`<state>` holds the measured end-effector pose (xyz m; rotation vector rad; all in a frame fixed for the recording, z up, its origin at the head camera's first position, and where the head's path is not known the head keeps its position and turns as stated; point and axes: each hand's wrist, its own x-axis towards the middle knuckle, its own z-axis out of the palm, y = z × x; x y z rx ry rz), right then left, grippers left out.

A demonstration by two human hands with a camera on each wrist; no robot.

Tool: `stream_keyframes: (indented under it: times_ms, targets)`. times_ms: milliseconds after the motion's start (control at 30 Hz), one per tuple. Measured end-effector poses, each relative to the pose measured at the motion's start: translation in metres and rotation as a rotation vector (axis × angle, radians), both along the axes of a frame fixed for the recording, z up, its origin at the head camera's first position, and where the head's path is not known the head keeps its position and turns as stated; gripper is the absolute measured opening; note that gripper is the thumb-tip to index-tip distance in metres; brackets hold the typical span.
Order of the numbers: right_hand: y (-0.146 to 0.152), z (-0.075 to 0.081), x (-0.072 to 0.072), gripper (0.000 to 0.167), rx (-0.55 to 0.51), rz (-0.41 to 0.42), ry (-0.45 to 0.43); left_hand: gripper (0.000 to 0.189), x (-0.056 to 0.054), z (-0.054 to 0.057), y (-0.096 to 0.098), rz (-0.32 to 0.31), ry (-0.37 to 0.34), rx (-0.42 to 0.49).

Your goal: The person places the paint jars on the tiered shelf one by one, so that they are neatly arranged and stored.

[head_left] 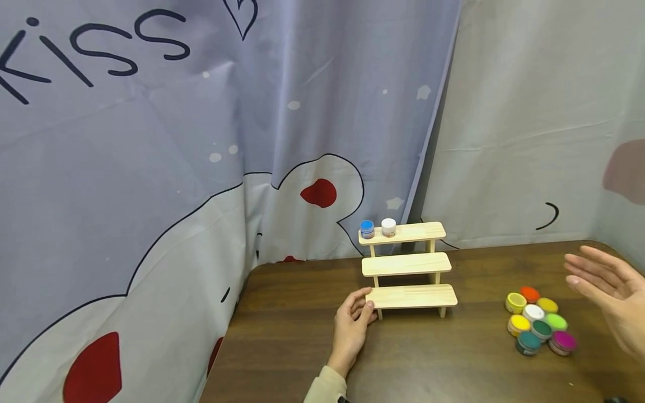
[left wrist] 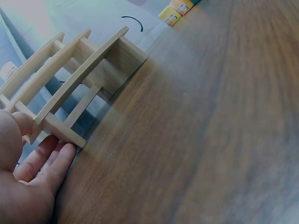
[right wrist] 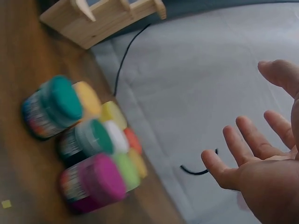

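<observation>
A three-step wooden display stand [head_left: 410,296] stands near the back of the table. My left hand [head_left: 351,330] pinches the left end of its lowest step, thumb on top and fingers underneath, as the left wrist view also shows. On the top step sit a small blue jar [head_left: 367,230] and a small white jar [head_left: 388,228], side by side at the left. My right hand [head_left: 617,299] is held in the air with nothing in it, fingers extended, to the right of a group of small jars. Among these are a purple jar [right wrist: 93,182] and a teal jar [right wrist: 51,107].
Several jars with orange, yellow, white and green lids cluster beside the purple jar on the brown wooden table [head_left: 282,347]. A printed curtain [head_left: 166,145] hangs behind and to the left, with a pale one [head_left: 524,129] at the right. A dark object [head_left: 615,399] shows at the bottom edge.
</observation>
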<state>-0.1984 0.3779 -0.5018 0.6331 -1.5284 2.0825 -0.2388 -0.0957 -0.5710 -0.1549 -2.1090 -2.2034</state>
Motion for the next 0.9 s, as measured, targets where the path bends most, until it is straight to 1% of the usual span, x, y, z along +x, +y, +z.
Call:
stream_keyframes:
  times_ms: [167, 400, 467, 567, 700, 900]
  targets:
    - [0.0, -0.021, 0.012, 0.069, -0.011, -0.013, -0.014, 0.032, -0.001, -0.001, 0.0, 0.002, -0.001, -0.002]
    - [0.001, -0.047, 0.028, 0.07, -0.025, -0.053, -0.043, 0.033, -0.001, -0.002, 0.001, 0.006, 0.002, 0.001]
    - [0.001, -0.056, 0.034, 0.069, -0.03, -0.051, -0.048, 0.033, -0.001, -0.002, 0.001, 0.004, 0.002, -0.001]
    - [-0.001, -0.068, 0.044, 0.067, -0.071, -0.032, -0.061, 0.033, -0.001, -0.002, 0.001, 0.004, 0.002, -0.001]
    - [-0.005, -0.078, 0.054, 0.065, -0.135, -0.039, -0.104, 0.033, -0.001, -0.002, 0.001, 0.003, 0.005, 0.006]
    - [-0.008, -0.087, 0.059, 0.063, -0.213, -0.054, -0.131, 0.032, -0.001, -0.001, 0.002, 0.008, 0.009, 0.013]
